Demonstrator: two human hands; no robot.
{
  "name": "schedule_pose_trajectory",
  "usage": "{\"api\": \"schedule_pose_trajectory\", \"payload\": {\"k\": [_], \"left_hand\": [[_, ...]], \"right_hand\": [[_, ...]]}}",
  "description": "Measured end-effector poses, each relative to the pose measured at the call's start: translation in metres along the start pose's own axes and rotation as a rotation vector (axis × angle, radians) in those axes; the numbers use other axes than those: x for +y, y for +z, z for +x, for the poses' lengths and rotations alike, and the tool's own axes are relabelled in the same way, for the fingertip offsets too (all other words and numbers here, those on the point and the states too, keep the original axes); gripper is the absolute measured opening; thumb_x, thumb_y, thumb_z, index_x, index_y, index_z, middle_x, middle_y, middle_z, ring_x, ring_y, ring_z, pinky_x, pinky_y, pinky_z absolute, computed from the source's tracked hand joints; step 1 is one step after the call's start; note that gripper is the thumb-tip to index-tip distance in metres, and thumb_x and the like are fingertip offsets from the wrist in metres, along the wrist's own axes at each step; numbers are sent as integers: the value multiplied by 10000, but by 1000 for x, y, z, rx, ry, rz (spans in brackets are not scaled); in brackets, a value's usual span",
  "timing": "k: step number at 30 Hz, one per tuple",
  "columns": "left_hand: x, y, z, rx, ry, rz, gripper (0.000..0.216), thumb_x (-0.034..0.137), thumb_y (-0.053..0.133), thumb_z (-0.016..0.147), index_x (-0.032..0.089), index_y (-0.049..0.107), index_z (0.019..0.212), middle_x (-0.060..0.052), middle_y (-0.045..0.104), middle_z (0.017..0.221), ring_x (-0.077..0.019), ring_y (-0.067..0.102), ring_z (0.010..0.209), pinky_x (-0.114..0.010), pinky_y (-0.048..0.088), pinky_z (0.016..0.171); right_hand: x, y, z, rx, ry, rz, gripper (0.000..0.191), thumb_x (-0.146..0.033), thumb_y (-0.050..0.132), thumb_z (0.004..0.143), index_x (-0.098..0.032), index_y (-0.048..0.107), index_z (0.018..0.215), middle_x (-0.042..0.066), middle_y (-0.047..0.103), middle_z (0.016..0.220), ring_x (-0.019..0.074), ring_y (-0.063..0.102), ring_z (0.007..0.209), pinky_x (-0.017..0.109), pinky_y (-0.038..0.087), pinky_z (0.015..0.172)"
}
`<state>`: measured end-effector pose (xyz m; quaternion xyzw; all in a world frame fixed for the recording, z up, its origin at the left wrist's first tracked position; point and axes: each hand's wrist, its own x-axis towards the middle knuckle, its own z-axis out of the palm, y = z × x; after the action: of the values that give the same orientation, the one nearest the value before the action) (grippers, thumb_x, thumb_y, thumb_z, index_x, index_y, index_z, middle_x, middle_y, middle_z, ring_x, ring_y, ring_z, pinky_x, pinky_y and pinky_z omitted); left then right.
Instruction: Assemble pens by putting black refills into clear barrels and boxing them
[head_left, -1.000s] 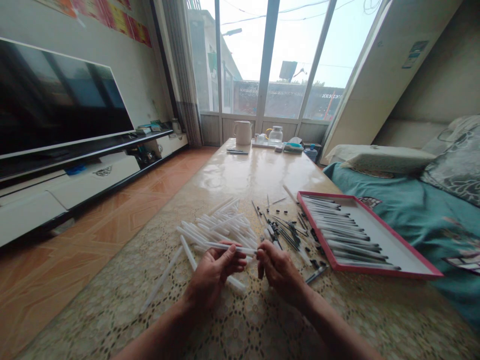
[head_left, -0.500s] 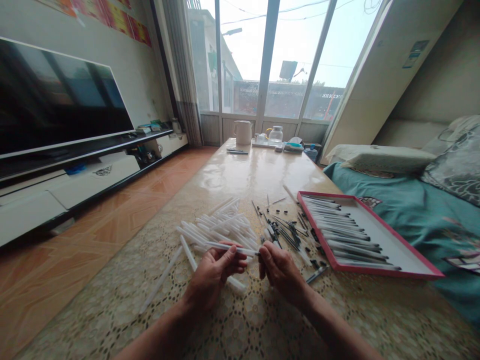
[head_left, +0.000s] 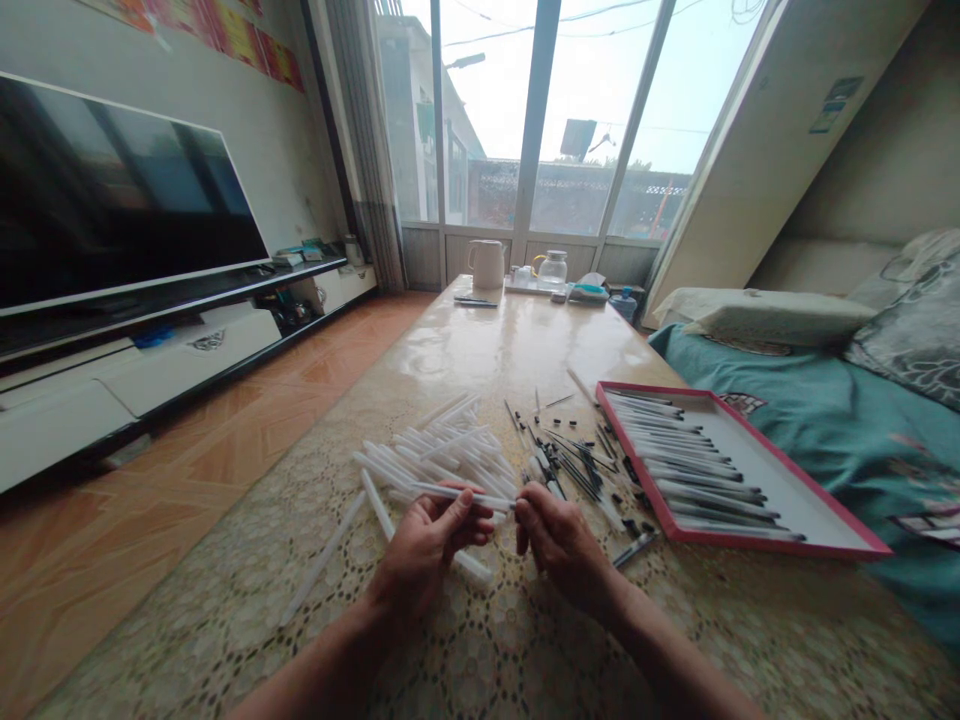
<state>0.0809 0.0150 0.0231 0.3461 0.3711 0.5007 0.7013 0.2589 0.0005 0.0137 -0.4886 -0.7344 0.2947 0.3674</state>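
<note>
My left hand (head_left: 435, 535) is closed around a translucent white pen barrel (head_left: 450, 492), thumb on top, with the barrel lying nearly level. At the barrel's right end, my right hand (head_left: 555, 530) pinches the tip between thumb and fingers. Those fingers cover whatever small part sits at the tip. Just beyond my left hand is a loose pile of white pen barrels (head_left: 442, 445). Black pen refills (head_left: 577, 465) and small black caps (head_left: 634, 525) lie scattered past my right hand.
A shallow pink-rimmed box (head_left: 757, 450) at the right holds a row of pens (head_left: 697, 460). A pitcher (head_left: 487, 265) and a glass jug (head_left: 553, 270) stand at the table's far end. A sofa (head_left: 825, 400) borders the right side, a television (head_left: 120, 200) the left.
My right fingers have shifted slightly left and closed in on the barrel's tip. The left hand and the barrel are almost unmoved.
</note>
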Motion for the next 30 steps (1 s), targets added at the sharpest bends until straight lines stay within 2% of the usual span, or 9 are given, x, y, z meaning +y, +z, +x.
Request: {"api": "schedule_pose_trajectory", "payload": {"k": [5,9,12,15,17,19,22,25,30], "left_hand": [[-1,1,-2,-135,99,268,272,339,732,712,111,673,848,-43,692,625,-145,637,563,-240,504,540],[-5,1,1,-71,209,371,389,332,702,737,130,596,1052,5,646,609,-140,610,528,-236,479,488],[-10,-3,4,29,302,490,400,326,657,773,151,543,1113,3,639,692,-148,620,556,-252,485,504],[-9,-2,-3,43,364,708,245,308,606,806,152,596,994,-31,654,751,-167,639,638,-283,507,595],[-2,6,-16,-26,392,876,192,278,576,822,166,615,973,-51,672,824,-178,647,710,-299,508,662],[7,17,-29,-177,382,1073,165,232,551,826,183,628,964,-54,668,896,-172,638,741,-303,498,694],[19,33,-37,-321,385,1321,195,169,549,800,188,634,975,-57,651,924,-179,621,770,-313,485,728],[21,43,-21,-342,430,1511,210,153,506,820,176,640,979,-75,640,927,-201,608,832,-324,473,764],[4,50,21,-307,450,1788,202,178,471,837,156,643,940,-97,614,927,-214,592,855,-322,470,778]], "right_hand": [[-3,1,1,56,-146,-149,181,-303,467,916,-190,533,1041,53,634,916,151,596,760,238,435,666],[4,2,3,67,-191,-261,178,-245,420,928,-196,584,977,61,641,883,168,607,774,249,441,679],[14,-3,5,226,-109,-299,222,-266,373,939,-182,576,903,63,643,812,171,607,715,249,431,646],[22,-11,8,366,54,-289,252,-309,352,941,-168,560,951,48,645,726,175,609,639,251,420,602],[26,-15,9,410,134,-273,281,-314,341,937,-155,552,1033,41,649,695,181,612,612,256,415,586],[28,-17,10,441,164,-261,295,-305,341,924,-146,541,1073,42,659,692,187,616,609,263,413,594],[28,-19,10,485,176,-234,261,-285,339,900,-150,536,1003,39,656,678,189,614,608,268,406,604],[25,-21,10,521,188,-219,232,-267,324,877,-169,531,920,47,652,701,196,613,643,268,400,605],[20,-24,10,526,184,-229,233,-255,308,862,-180,528,873,60,653,721,206,612,684,274,401,628]]}}
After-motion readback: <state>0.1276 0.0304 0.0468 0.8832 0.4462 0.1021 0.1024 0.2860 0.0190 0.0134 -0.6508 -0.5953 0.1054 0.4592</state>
